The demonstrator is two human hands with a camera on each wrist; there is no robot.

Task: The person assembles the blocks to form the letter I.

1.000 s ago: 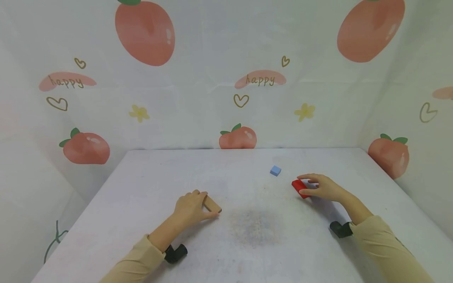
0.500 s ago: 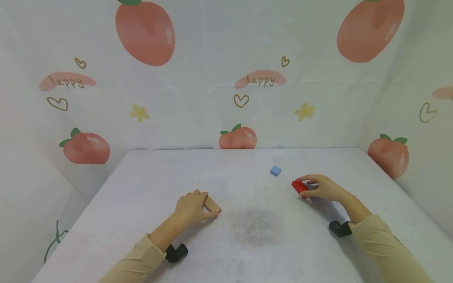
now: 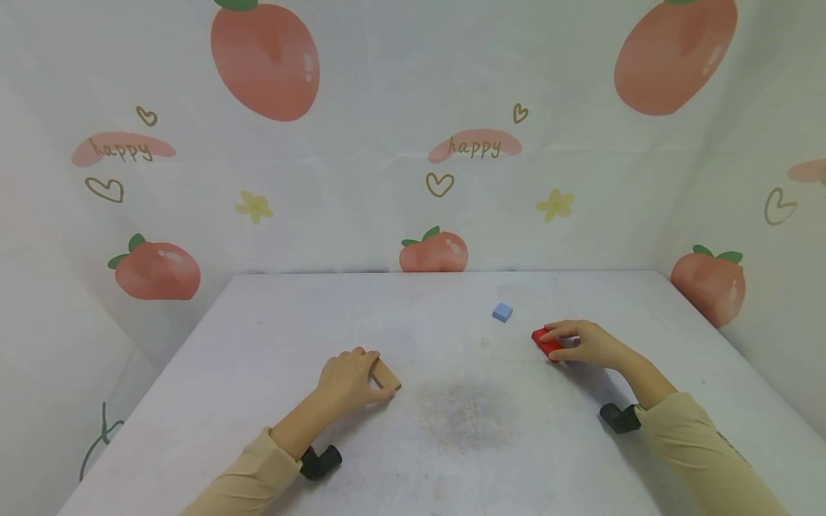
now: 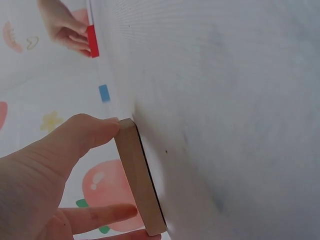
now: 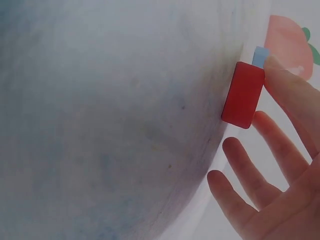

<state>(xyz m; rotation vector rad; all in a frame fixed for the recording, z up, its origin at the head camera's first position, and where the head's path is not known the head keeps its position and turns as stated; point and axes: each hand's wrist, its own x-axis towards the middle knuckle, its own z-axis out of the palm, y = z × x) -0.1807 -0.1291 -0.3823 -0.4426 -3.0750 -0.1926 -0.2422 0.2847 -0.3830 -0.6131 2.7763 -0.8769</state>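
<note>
a: what is the left hand (image 3: 348, 376) up to?
b: pinching the wooden block (image 3: 387, 374), thumb at one end, fingertips at the other. block low over the desk (image 3: 310, 315), left of its middle; whether its whole underside touches cannot be told.

a: and the right hand (image 3: 590, 344)?
b: over the right half of the desk. thumb and a finger set against the red block (image 5: 243, 95) in what looks like a light pinch; in the right wrist view the other fingers stand spread, apart from the block. how firmly it is held does not show.

a: anything loose?
b: one blue block (image 3: 502, 312), on the desk beyond the red one and a little to its left. neither hand touches it.

a: step in hand, then?
b: judging by the fingers, the grasp: one block to each hand, the two well apart, the wooden one nearer the person.

a: what does the next move call for?
b: probably a surer pinch on the red block, its free fingers kept out of the way, and an even hold at both ends of the wooden one, lest it tip.
</note>
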